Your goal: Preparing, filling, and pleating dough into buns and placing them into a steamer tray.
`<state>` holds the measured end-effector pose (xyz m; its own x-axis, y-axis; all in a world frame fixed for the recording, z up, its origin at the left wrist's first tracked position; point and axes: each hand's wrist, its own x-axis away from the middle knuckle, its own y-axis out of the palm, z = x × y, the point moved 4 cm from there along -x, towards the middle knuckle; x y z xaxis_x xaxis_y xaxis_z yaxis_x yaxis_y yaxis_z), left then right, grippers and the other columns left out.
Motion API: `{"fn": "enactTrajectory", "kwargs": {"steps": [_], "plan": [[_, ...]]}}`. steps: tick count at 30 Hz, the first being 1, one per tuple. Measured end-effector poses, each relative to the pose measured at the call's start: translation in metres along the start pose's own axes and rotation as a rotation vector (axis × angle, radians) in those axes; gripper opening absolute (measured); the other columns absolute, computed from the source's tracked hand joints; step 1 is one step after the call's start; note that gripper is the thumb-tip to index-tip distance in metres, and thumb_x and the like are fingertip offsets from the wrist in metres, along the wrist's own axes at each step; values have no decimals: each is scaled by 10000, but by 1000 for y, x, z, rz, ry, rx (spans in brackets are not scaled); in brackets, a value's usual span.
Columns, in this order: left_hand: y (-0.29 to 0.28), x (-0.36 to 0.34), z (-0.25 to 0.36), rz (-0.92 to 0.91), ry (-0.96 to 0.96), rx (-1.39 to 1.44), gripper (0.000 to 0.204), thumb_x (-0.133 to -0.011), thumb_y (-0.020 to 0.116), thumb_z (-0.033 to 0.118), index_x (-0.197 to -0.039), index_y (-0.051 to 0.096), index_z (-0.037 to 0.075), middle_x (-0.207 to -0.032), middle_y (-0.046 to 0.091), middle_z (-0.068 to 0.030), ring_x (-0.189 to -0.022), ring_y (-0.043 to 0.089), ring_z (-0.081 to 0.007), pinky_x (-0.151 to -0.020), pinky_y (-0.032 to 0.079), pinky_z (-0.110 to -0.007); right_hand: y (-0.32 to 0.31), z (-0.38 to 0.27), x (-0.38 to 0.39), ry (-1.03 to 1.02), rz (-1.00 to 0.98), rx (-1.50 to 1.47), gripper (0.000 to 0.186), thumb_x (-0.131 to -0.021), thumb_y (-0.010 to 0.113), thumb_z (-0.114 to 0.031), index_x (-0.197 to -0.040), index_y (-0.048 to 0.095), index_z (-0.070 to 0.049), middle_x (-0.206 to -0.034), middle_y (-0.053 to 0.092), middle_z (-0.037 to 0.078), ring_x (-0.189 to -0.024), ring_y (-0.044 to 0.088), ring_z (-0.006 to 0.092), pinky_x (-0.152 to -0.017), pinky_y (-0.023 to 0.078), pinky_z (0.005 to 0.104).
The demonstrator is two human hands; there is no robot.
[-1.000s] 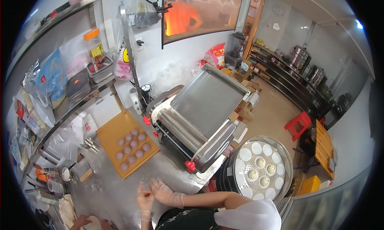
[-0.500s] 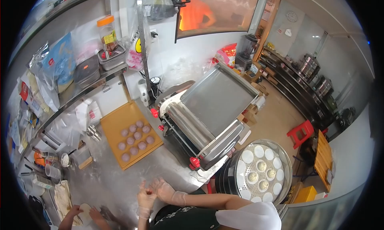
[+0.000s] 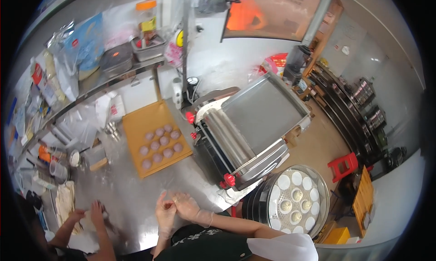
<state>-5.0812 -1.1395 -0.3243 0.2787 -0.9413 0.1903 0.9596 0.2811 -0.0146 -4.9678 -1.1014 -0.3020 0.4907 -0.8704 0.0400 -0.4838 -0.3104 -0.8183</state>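
My left hand [image 3: 165, 212] and my right hand [image 3: 186, 207], both in clear thin gloves, meet above the steel table [image 3: 136, 202] close to my dark green apron [image 3: 195, 237]. Their fingers curl and press together at the fingertips. Whatever lies between them, if anything, is too small and hidden to name. Past my hands lies a yellow-brown board [image 3: 136, 120] bearing several round, pale purple dough balls [image 3: 157, 158] grouped together.
A dough roller machine [image 3: 231, 138] with red knobs stands beyond my right hand. At the right, a round steamer [image 3: 272, 224] holds white discs and several pleated buns [image 3: 296, 195]. A co-worker's hands [image 3: 96, 213] work at lower left. A shelf [image 3: 109, 79] carries bags and tubs.
The view has swung, so the board and machine sit farther right. My hands stay together, with slightly shifted fingers. The co-worker's hands have moved up, and more of their arms shows.
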Motion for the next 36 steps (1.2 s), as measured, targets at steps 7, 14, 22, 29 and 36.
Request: {"fn": "enactTrajectory", "kwargs": {"steps": [7,14,22,29,36], "plan": [[-16,12,-25,-67,162,-152,702,-749,658,-1,-1412,447,92,-846,638,-42,-748,606,-132,-724,519,-276,16,-21,8,-292,186,-61,128,-815,608,-162,-901,655,-78,-863,662,132,-811,644,319,-747,504,445],[-36,37,-9,-38,94,-97,581,-815,624,-28,-1366,501,110,-822,548,22,-733,537,-80,-718,479,-238,50,-30,15,-319,195,96,123,-804,630,-192,-861,647,-84,-826,649,106,-777,635,307,-701,504,429],[-100,55,-59,288,96,-41,328,-882,587,-26,-1179,647,103,-871,556,34,-756,512,-58,-722,466,-216,60,28,39,38,-79,-42,425,-838,696,-290,-1151,653,-7,-1164,652,214,-1085,619,373,-948,479,415],[-136,96,-87,417,-130,-4,236,-917,557,19,-1129,657,50,-875,608,25,-783,526,-57,-737,454,-205,60,56,74,201,-230,5,408,-850,683,-273,-1171,644,-23,-1158,662,198,-1104,620,345,-962,469,387],[-121,111,-92,447,-126,123,217,-934,550,57,-1111,674,43,-886,655,-36,-804,569,-85,-742,479,-244,81,58,83,134,-363,108,434,-851,684,-299,-1208,626,-57,-1163,660,185,-1093,621,347,-938,481,411]]}}
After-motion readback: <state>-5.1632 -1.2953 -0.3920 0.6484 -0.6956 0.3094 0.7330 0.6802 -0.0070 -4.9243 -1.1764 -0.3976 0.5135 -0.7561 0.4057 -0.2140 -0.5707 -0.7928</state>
